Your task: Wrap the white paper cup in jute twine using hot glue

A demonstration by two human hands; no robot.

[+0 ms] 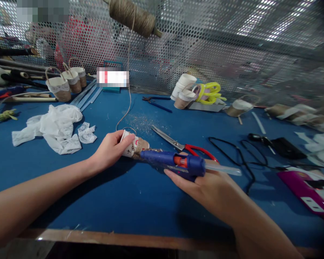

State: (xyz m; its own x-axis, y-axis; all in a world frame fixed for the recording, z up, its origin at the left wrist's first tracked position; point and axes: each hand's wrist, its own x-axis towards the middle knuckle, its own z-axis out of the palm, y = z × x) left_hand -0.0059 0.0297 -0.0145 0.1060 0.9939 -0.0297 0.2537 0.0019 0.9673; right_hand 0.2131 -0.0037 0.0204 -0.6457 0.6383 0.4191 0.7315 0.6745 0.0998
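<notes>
My left hand (pixel 109 149) grips a small paper cup (pixel 132 144) lying on its side on the blue table (pixel 118 194), its base end wrapped in brown twine. My right hand (pixel 205 185) holds a blue glue gun (pixel 172 162) with a clear glue stick (pixel 224 169) sticking out of its back. The gun's nozzle touches the cup's twine-wrapped part. A strand of twine (pixel 129 90) runs from the cup up to a spool (pixel 132 16) hanging above on the mesh wall.
Red-handled scissors (pixel 186 144) lie just behind the glue gun. White lace scraps (pixel 54 127) sit at left, finished little baskets (pixel 61 86) behind them. Stacked cups (pixel 183 90), yellow loops (pixel 210 91), black cable (pixel 237 151) and a magenta object (pixel 305 187) lie to the right.
</notes>
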